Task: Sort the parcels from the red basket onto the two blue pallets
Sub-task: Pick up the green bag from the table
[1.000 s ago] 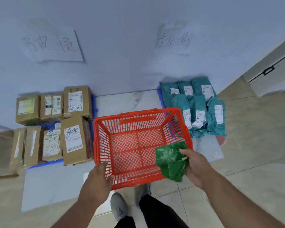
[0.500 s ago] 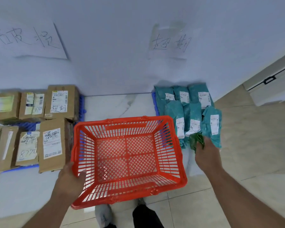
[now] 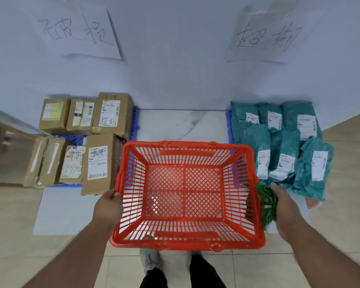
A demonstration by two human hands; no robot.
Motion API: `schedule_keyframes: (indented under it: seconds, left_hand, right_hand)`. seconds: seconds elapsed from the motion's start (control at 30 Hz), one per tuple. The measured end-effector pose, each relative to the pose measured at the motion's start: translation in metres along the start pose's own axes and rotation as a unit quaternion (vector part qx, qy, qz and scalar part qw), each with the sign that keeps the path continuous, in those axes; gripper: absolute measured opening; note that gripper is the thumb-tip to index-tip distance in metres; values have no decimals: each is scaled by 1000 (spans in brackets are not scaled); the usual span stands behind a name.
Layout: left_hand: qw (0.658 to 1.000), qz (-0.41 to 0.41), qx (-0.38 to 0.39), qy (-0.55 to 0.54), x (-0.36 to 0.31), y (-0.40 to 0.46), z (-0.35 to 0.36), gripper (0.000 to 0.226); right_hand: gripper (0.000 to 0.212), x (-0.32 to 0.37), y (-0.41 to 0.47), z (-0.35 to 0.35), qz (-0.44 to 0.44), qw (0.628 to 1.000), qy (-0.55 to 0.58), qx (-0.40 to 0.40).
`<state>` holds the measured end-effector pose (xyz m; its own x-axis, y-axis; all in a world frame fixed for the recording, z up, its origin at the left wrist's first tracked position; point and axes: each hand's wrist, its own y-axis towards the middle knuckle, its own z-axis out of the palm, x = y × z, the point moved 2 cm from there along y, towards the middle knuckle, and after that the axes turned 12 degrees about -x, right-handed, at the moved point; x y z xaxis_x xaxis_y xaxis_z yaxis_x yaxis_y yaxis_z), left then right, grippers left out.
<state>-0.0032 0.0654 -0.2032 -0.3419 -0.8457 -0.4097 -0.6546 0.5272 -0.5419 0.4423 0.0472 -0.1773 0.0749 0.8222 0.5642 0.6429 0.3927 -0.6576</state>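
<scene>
My left hand [image 3: 108, 206] grips the empty red basket's [image 3: 185, 245] rim; my right hand [image 3: 283, 206] clutches the crumpled green parcel [image 3: 267, 201] just beside it. Loosely held, it might slip short of the right pallet [image 3: 229, 123].

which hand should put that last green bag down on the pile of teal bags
Right. The right hand already grips the green bag beside the teal bags; the left hand holds the red basket.
</scene>
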Motion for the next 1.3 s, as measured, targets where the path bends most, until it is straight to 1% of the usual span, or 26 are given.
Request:
schedule_keyframes:
  seconds: [0.03, 0.07, 0.13, 0.2, 0.33, 0.43, 0.67, 0.83, 1.2, 1.3]
  left_hand:
    - [1000, -9, -1, -12, 2, 1, 1, 33]
    - [1000, -14, -3, -19, 3, 2, 2, 33]
    - [999, -25, -6, -37, 5, 1, 2, 31]
    - [998, -35, -7, -49, 4, -1, 1, 28]
    - [998, -32, -10, -56, 4, -4, 1, 27]
    - [998, -39, -17, -49, 4, -4, 0, 26]
    - [997, -54, -6, -62, -3, -11, -3, 23]
    - [995, -64, 7, -71, -2, -13, -5, 24]
    - [994, -80, 7, -72, 4, -24, -5, 23]
    - [995, -73, 7, -74, 2, -31, -8, 22]
  right_hand:
    - [43, -1, 4, 0, 9, 1000, 5, -6]
    - [40, -1, 7, 0, 0, 1000, -15, -4]
    - [30, 0, 9, 2, -41, 996, -82, -4]
    - [22, 3, 10, 4, -73, 990, -119, -15]
    - [19, 3, 11, 10, -74, 987, -142, 1]
    - [23, 6, 7, 11, -79, 981, -177, 11]
    - [18, 2, 6, 9, -49, 990, -130, 8]
    - [24, -2, 7, 7, -50, 990, -129, 9]
    - [12, 0, 5, -6, -57, 994, -93, 5]
    - [19, 0, 3, -9, -59, 994, -93, 5]
